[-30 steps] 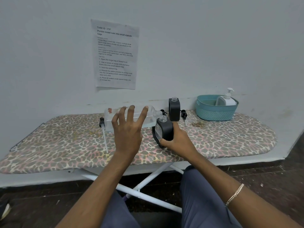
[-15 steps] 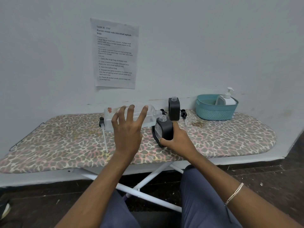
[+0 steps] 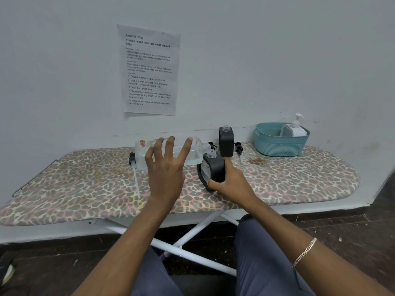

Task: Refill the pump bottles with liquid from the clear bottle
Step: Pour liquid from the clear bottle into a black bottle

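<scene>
My left hand (image 3: 165, 167) grips the clear bottle (image 3: 143, 154), which lies nearly level above the board with its open neck over the mouth of a black pump bottle (image 3: 214, 167). My right hand (image 3: 229, 184) holds that black bottle, tilted left, at its lower side. Clear liquid fills the lower part of the clear bottle. A second black pump bottle (image 3: 226, 142) stands upright behind with its top off. Two black pump heads lie on the board, one at the left (image 3: 132, 159) with a long white tube, one at the right (image 3: 238, 147).
All of this rests on an ironing board (image 3: 85, 189) with a leopard-print cover, set against a white wall. A teal basket (image 3: 277, 144) at the back right holds a white pump bottle (image 3: 296, 128). A printed sheet (image 3: 149, 69) hangs on the wall.
</scene>
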